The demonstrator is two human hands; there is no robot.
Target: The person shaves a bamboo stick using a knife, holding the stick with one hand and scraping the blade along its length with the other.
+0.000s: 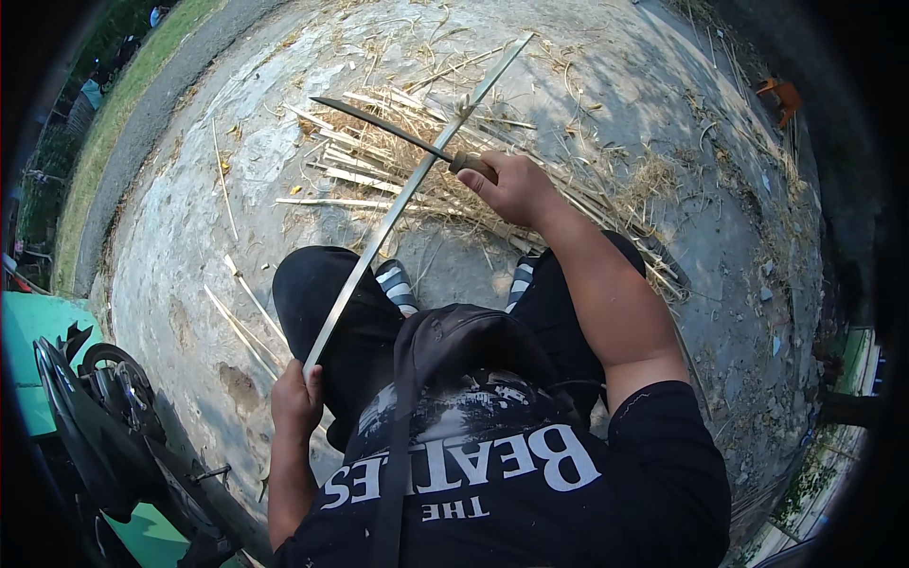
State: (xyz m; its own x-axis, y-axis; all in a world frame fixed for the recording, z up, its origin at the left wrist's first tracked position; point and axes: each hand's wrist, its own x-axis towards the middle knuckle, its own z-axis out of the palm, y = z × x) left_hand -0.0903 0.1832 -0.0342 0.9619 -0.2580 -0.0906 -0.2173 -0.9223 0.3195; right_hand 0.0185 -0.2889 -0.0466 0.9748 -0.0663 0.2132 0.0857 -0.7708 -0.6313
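My left hand (pixel 297 399) is closed around the near end of a long, pale bamboo strip (pixel 377 239). The strip slants up and away to the right, past my knee, its far end over the ground. My right hand (pixel 516 187) grips the wooden handle of a knife (pixel 379 121). Its dark, pointed blade reaches left and crosses the strip near the handle; whether the edge bites into it I cannot tell. A small curled shaving (pixel 463 106) sits on the strip just beyond the blade.
Beyond my feet, split bamboo sticks (pixel 360 166) and straw-like shavings (pixel 417 118) lie heaped on rough concrete (pixel 180 227). Loose sticks (pixel 248 327) lie by my left leg. A parked motorcycle (pixel 118 417) is at left, an orange plastic seat (pixel 782 97) far right.
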